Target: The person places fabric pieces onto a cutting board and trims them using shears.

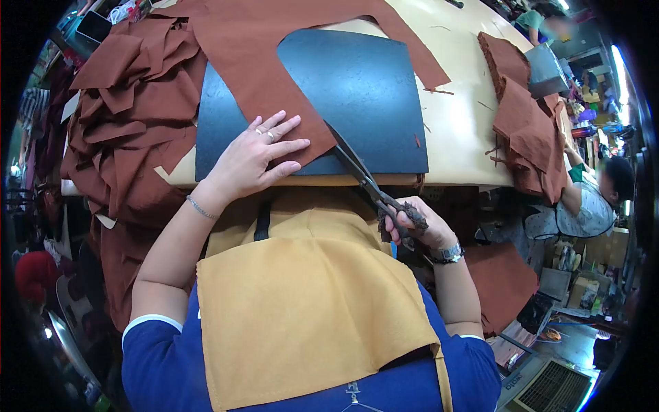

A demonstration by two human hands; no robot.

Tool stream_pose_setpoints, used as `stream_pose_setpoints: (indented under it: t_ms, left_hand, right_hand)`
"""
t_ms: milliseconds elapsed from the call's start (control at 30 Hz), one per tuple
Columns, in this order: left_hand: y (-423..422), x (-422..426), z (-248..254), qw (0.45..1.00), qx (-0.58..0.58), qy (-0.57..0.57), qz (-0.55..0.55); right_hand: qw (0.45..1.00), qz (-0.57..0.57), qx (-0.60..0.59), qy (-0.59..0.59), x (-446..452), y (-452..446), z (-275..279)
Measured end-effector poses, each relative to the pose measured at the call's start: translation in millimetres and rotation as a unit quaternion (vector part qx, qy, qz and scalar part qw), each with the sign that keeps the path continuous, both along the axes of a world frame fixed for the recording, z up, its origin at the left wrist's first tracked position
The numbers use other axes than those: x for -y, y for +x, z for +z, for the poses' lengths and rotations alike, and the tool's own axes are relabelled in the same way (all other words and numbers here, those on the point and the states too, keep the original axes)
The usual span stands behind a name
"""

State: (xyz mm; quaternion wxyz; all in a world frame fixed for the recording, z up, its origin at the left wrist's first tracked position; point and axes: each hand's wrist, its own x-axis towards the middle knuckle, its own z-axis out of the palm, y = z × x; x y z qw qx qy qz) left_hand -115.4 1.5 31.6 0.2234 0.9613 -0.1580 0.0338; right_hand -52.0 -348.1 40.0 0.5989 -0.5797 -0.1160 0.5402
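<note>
A long piece of rust-brown fabric point(274, 75) lies across a dark blue-black mat point(357, 82) on the table. My left hand point(264, 151) rests flat on the near end of this fabric, fingers spread, with rings on a finger. In my right hand point(422, 223) is a pair of large scissors point(364, 175), their handles wrapped in dark material. The blades point up and left and meet the fabric's right edge near its lower corner. Part of the blades is hidden at the cloth, so I cannot tell how far they are apart.
A heap of rust-brown fabric pieces point(141, 103) covers the table's left side and hangs over its edge. More stacked fabric point(525, 123) lies on the right of the pale table point(456, 110). Another person point(583, 202) is at the right edge. My tan apron point(309, 316) sits against the table front.
</note>
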Motion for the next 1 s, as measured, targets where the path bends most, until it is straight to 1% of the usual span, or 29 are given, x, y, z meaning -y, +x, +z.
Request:
stream_pose_setpoints:
  t_ms: [133,233,433,467,567,600,633,767,800,900,1000]
  left_hand:
    - [0.1,0.6,0.6,1.0,0.002,0.002,0.001]
    - [0.8,-0.2,0.1,1.0,0.006,0.0,0.0]
    - [5.7,-5.5,-5.9,0.999,0.009,-0.037,0.027]
    - [7.2,-7.4,-6.8,0.998,0.03,0.024,0.052]
    - [6.8,-5.2,-1.7,0.973,0.047,0.134,0.185]
    - [8.0,-9.5,-6.5,0.968,-0.001,0.153,0.197]
    - [7.7,-9.2,-6.1,0.968,-0.005,0.155,0.198]
    - [4.1,-4.9,-6.1,0.967,-0.013,0.159,0.197]
    - [3.5,-4.8,-6.2,0.968,-0.012,0.159,0.196]
    - [2.9,-4.3,-4.9,0.967,-0.016,0.156,0.199]
    - [2.9,-5.0,-9.6,0.968,0.025,0.148,0.203]
  right_hand:
    - [1.0,0.02,-0.003,-0.011,0.0,5.3,0.0]
    - [1.0,0.003,-0.005,-0.003,2.9,2.5,-3.4]
    - [0.999,0.012,0.013,-0.029,13.6,-4.1,-4.1]
    - [0.999,0.008,0.012,-0.033,14.3,-6.5,-4.4]
    - [0.999,-0.001,0.005,-0.035,11.3,-7.2,-4.6]
    - [1.0,-0.004,-0.004,-0.03,8.1,-7.0,-5.5]
    - [1.0,-0.007,-0.013,-0.026,5.0,-7.6,-6.6]
    - [1.0,0.003,0.03,-0.009,-9.9,-1.7,-11.9]
    - [1.0,-0.008,0.022,0.006,-14.2,-2.2,-8.8]
    - [1.0,-0.007,0.027,0.0,-10.7,-1.0,-13.4]
    - [0.999,-0.012,0.022,-0.034,-9.8,-5.1,-0.3]
